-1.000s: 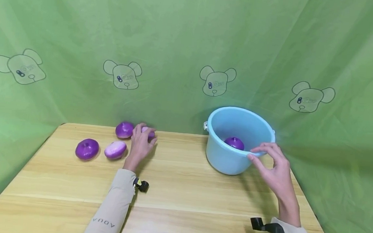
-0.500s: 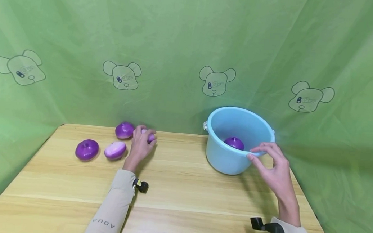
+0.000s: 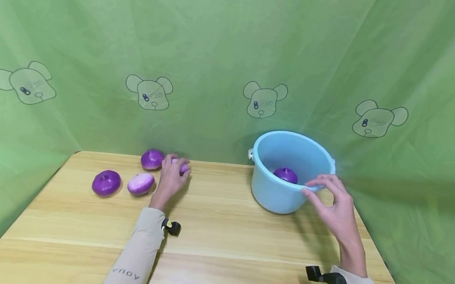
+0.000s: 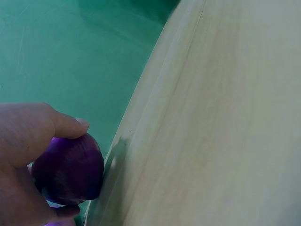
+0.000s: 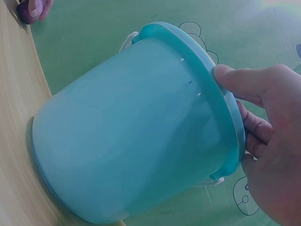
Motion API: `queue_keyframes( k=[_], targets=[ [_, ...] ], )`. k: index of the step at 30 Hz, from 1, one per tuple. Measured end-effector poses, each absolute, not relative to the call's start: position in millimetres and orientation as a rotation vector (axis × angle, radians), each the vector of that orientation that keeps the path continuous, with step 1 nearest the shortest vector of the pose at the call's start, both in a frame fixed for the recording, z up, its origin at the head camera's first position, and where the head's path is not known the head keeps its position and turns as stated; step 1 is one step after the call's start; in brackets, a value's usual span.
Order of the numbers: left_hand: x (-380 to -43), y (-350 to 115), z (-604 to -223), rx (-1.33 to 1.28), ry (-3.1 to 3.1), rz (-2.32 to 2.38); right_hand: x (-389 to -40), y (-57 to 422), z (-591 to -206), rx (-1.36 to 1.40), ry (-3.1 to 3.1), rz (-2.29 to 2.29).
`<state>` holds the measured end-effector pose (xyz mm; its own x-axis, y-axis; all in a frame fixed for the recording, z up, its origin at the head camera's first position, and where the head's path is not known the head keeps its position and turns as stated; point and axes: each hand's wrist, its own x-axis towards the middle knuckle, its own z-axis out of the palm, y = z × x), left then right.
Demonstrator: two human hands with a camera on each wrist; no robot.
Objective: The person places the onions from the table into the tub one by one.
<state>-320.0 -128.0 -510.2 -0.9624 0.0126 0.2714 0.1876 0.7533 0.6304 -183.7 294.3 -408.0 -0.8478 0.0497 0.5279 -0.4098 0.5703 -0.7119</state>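
At the back of the table my left hand grips a purple onion, thumb on one side and fingers on the other. The head view shows only part of this onion, as the fingers cover the rest. Across the table, my right hand pinches the near right rim of a light blue bucket between thumb and fingers. The right wrist view has the thumb outside the rim and the other fingers over its inner side. Inside the bucket lies another purple onion.
Left of the left hand lie a dark purple onion, a paler onion and a third onion. Green curtain hangs right behind the wooden table. The bucket's white handle joint sticks out on its left side.
The onion at the left hand has tilted within the fingers, and more of its purple side shows. The right hand and the bucket have stayed in place.
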Motion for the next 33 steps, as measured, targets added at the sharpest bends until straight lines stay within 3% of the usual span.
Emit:
queue_keyframes(
  k=[33],
  targets=[
    [-310,-128,-496,-0.199,-2.645,-1.074,-184,295,-408,0.288,-2.318,1.189]
  ],
)
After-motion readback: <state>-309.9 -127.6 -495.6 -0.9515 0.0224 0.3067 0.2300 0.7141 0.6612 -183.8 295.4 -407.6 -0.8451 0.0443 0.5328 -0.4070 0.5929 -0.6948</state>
